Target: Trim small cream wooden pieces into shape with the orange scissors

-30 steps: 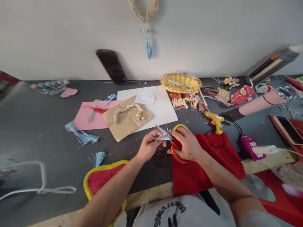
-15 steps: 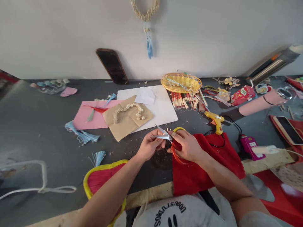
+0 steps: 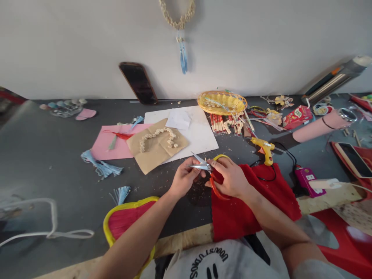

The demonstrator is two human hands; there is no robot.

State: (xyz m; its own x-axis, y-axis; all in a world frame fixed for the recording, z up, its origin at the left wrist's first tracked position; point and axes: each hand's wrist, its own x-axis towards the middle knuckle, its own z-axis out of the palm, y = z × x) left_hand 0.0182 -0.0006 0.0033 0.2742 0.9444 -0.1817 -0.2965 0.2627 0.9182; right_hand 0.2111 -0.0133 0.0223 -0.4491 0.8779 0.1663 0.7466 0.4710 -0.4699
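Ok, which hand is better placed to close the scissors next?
Probably the right hand: it holds the scissors by their handles, blades apart. The left hand is near the blades.

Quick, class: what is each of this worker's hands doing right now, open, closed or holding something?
Left hand: closed, close by the scissors; anything pinched there is too small to tell.
Right hand: closed, holding the scissors open.

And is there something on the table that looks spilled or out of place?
Yes: pale crumbs lie scattered on the dark table near the scissors in the right hand. They look spilled, being loose rather than gathered.
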